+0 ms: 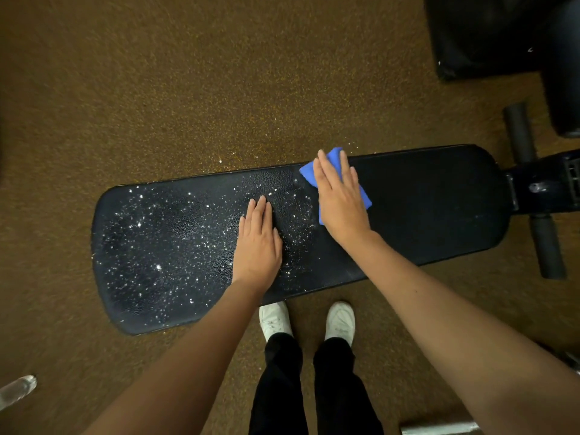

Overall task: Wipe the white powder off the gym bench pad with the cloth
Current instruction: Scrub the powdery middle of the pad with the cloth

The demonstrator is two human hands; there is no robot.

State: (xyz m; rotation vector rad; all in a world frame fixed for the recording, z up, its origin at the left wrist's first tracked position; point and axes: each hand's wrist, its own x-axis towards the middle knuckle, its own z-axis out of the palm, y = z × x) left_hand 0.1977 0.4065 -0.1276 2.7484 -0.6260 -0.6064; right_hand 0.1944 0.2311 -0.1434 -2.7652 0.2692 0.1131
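Flatly, right hand [340, 199] fingers [329, 171] straight on blue cloth [309, 171], bench pad [423, 208].

Free room and obstacles along the bench pad [423, 208].
Pad right of the cloth [314, 174] lies bare; the left hand [259, 243] blocks the powder [163, 233] side.

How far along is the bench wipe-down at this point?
Done: the bench pad to the right of the blue cloth looks free of powder. In hand: the right hand presses the cloth flat at the powder's edge, while the left hand rests flat on the pad. Left: white powder covers the pad's left half.
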